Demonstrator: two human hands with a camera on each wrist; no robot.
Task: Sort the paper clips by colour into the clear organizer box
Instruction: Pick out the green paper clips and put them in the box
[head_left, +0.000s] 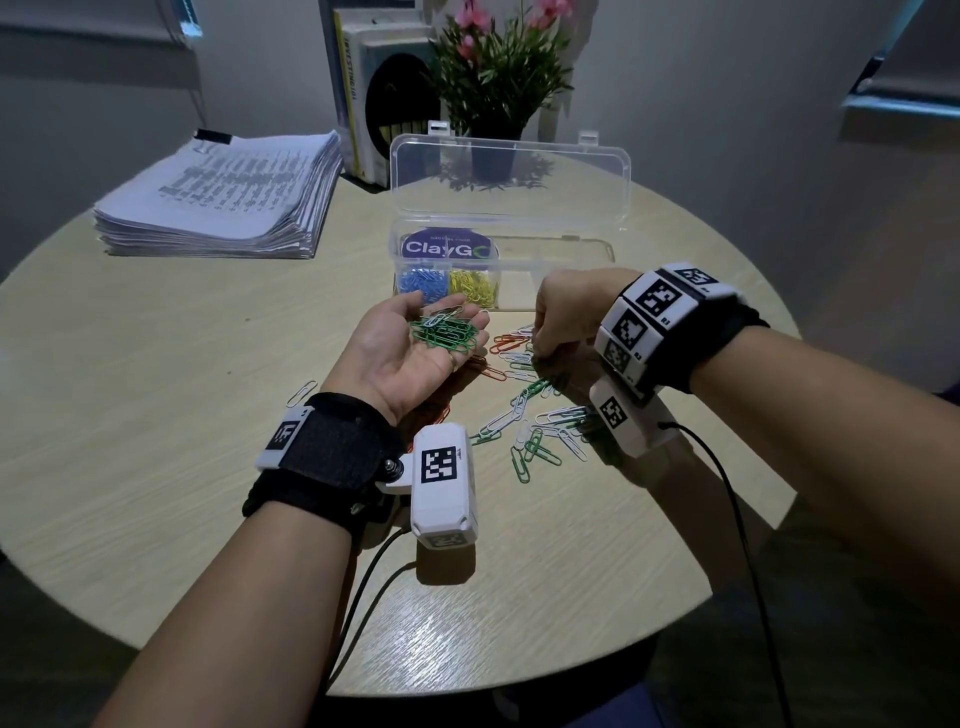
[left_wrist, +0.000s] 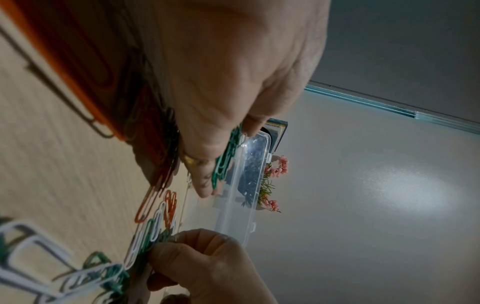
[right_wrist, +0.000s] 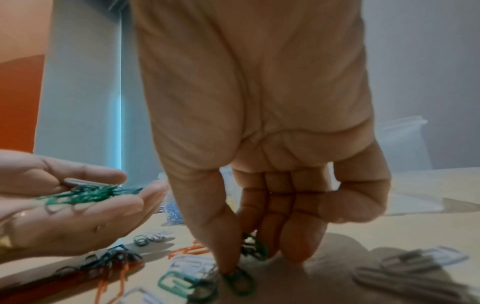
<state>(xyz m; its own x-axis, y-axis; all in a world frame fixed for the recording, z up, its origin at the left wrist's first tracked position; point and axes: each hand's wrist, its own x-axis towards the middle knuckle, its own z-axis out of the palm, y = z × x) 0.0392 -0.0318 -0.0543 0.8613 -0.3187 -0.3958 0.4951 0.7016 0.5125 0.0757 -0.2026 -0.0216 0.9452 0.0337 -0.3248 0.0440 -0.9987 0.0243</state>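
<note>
My left hand (head_left: 400, 348) lies palm up over the table, its relaxed fingers cupping a heap of green paper clips (head_left: 445, 332) (right_wrist: 85, 195). My right hand (head_left: 543, 349) reaches down beside it, and in the right wrist view its thumb and fingertips (right_wrist: 231, 261) pinch green clips (right_wrist: 255, 247) from the loose pile (head_left: 530, 421) of white, green and orange clips. The clear organizer box (head_left: 524, 291) stands just behind both hands with its lid (head_left: 511, 176) up. It holds blue clips (head_left: 422, 286) and yellow clips (head_left: 474, 287) in two left compartments.
A thick stack of printed papers (head_left: 218, 200) lies at the back left of the round wooden table (head_left: 156, 467). Books (head_left: 363, 98) and a potted plant (head_left: 493, 93) stand behind the box. One white clip (head_left: 301, 393) lies left of my left wrist. Cables trail from both wrist cameras.
</note>
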